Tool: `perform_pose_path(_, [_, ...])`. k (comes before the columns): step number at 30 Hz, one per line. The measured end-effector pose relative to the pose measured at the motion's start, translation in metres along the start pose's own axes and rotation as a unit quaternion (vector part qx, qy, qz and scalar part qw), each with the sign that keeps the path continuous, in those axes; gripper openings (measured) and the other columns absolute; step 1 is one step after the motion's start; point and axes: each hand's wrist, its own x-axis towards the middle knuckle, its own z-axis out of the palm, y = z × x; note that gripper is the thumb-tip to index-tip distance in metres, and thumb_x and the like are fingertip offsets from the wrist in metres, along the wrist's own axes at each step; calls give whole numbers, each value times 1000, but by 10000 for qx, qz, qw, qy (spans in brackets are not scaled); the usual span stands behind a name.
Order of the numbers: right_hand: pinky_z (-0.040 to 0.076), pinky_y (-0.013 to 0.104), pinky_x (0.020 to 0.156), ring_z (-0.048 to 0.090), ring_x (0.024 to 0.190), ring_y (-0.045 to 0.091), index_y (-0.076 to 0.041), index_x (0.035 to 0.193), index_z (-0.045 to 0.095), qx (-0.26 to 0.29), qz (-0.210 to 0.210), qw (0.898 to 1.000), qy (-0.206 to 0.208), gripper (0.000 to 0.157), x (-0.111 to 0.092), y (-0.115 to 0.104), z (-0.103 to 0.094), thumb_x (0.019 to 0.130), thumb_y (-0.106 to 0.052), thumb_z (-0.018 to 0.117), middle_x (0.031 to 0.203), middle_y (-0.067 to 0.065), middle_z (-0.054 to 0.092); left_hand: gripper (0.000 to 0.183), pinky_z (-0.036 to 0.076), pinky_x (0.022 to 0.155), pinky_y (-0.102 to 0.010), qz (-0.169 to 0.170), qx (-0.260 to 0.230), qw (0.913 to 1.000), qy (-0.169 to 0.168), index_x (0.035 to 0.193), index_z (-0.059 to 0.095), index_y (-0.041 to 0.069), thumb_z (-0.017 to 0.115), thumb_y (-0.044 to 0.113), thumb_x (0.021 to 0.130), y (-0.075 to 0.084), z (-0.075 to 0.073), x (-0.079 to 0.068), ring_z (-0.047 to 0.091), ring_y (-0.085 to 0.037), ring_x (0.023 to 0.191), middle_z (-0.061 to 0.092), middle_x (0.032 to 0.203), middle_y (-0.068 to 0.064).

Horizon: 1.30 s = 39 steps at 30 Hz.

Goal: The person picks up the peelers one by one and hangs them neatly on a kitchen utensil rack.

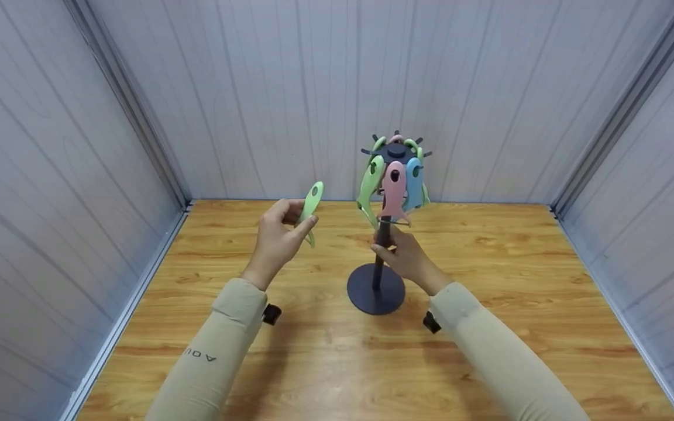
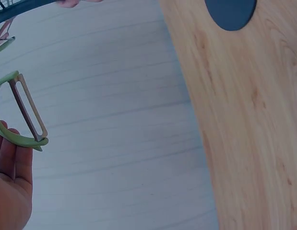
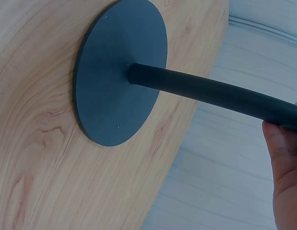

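Observation:
My left hand (image 1: 281,237) pinches a green fish-shaped peeler (image 1: 312,200) in the air, left of a dark rack. In the left wrist view the peeler's metal blade (image 2: 28,108) shows, framed by its green body. With my right hand (image 1: 407,254) I grip the post (image 1: 378,269) of the rack, below the hanging pieces. From the rack's hooks hang several fish-shaped peelers: a green one (image 1: 370,186), a pink one (image 1: 394,190), a blue one (image 1: 413,182) and others partly hidden behind. The round base (image 3: 119,76) stands on the table.
The wooden table (image 1: 325,362) meets pale panelled walls (image 1: 255,105) at the back and both sides. Metal strips (image 1: 126,310) run along its side edges. Small black devices (image 1: 271,314) sit at both wrists.

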Motion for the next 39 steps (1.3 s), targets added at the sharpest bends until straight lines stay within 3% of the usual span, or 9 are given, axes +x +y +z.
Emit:
perform_pose_path(5, [57, 38, 71, 65, 83, 18, -8, 104, 57, 11, 60, 10000, -7, 16, 0, 0, -1, 98, -23, 62, 91, 6, 65, 28, 52, 76, -43, 81, 9, 9998, 157, 109, 69, -1, 77, 9, 85, 12, 6, 5, 61, -31, 81, 66, 93, -19])
perform_pose_path(9, [58, 38, 70, 64, 82, 19, -8, 104, 57, 21, 110, 9999, -22, 16, -1, 0, -1, 98, -22, 61, 91, 6, 65, 27, 52, 76, -48, 268, -17, 9995, 162, 109, 67, -8, 74, 2, 86, 32, 9, 7, 60, -37, 81, 64, 91, -24])
perform_pose_path(15, [58, 37, 67, 63, 81, 18, -8, 104, 57, 36, 42, 10000, -12, 17, -1, 1, -1, 98, -24, 62, 90, 6, 64, 25, 54, 75, -41, 659, -190, 9976, 23, 108, 67, -10, 73, 0, 86, 62, 8, 13, 63, -33, 79, 65, 91, -22])
perform_pose_path(18, [57, 36, 66, 63, 79, 17, -8, 104, 57, 63, -7, 10000, -1, 21, -2, 1, 0, 98, -27, 62, 89, 5, 63, 25, 55, 74, -38, 771, -222, 9968, -17, 108, 66, -10, 73, -1, 86, 68, 10, 17, 62, -32, 78, 65, 92, -22])
perform_pose_path(25, [53, 32, 63, 60, 72, 16, -7, 103, 57, 112, -196, 9997, 8, 18, -1, 0, -1, 97, -23, 63, 84, 5, 62, 26, 53, 77, -45, 755, -359, 9965, -44, 109, 66, -9, 73, 0, 86, 78, 16, 25, 62, -33, 80, 65, 93, -24])
perform_pose_path(31, [53, 32, 62, 61, 70, 15, -5, 102, 57, -35, -516, 9986, 108, 11, 0, 2, 0, 95, -10, 64, 84, 6, 63, 26, 55, 75, -36, 658, -291, 9974, -12, 109, 67, -6, 74, 3, 86, 87, 17, 29, 64, -28, 81, 66, 93, -16])
perform_pose_path(39, [54, 33, 61, 62, 71, 16, -5, 102, 56, -48, -793, 9967, 159, 12, 1, 1, 1, 96, -13, 63, 85, 7, 63, 24, 53, 74, -35, 920, -474, 9946, -38, 108, 67, -8, 73, 1, 86, 99, 22, 37, 63, -28, 79, 65, 91, -19])
